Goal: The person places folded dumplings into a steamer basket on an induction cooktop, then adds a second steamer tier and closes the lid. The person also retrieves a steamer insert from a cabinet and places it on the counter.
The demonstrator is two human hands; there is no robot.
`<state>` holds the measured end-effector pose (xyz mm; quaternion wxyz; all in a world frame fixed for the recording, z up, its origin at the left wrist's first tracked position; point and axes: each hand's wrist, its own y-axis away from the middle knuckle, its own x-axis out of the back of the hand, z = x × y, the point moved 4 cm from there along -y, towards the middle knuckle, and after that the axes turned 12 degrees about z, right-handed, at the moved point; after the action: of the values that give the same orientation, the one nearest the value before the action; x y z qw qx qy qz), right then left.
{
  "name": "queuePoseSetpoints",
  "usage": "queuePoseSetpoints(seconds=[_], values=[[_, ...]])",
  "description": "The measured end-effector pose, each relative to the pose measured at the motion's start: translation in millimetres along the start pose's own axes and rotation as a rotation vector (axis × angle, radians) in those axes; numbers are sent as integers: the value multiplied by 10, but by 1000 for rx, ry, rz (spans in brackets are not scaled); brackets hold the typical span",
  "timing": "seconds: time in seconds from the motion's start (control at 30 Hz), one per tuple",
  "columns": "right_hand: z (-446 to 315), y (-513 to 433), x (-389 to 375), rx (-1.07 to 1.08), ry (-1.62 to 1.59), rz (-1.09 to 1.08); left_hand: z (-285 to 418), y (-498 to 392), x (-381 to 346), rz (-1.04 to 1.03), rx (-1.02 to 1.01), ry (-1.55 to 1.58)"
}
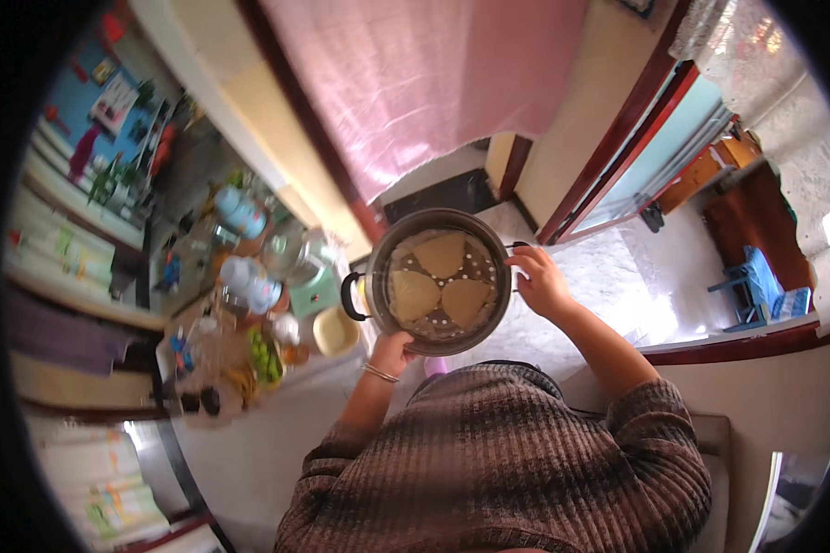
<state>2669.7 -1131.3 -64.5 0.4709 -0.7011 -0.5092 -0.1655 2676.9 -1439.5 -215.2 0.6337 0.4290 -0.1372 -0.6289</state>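
A round metal steamer pot (380,304) with black side handles is held up in front of my body. Inside lie three flat, pale wedge-shaped pieces, perhaps dough or flatbread (415,296), on a perforated metal plate (443,282). My left hand (393,354), with bangles at the wrist, grips the near left part of the pot's rim, its fingers hidden beneath. At the right side, my right hand (536,276) holds the pot by its handle (519,245), which the fingers partly cover.
Left of the pot stands a crowded table with a cream plastic container (336,332), green fruit (265,354), bananas (241,384) and large water bottles (250,283). A pink curtain (429,83) hangs in a doorway ahead. Beyond a sill at right is a blue chair (761,290).
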Motion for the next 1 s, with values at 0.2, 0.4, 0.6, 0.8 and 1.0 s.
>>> queuePoseSetpoints(seconds=[0.2,0.4,0.6,0.8,1.0], values=[[937,-1074,197,-190,125,185,948,-1143,-1264,-76,165,-236],[1945,-2832,-321,-186,-27,299,1478,-2472,-2141,-67,248,-302],[2618,-5606,-1815,-61,-466,487,2013,-3711,-2983,22,243,-418],[784,-6615,-2965,542,-793,-396,3007,-4771,-3617,44,228,-283],[829,-7532,-3219,994,-828,-820,4697,-6002,-3778,199,142,-161]])
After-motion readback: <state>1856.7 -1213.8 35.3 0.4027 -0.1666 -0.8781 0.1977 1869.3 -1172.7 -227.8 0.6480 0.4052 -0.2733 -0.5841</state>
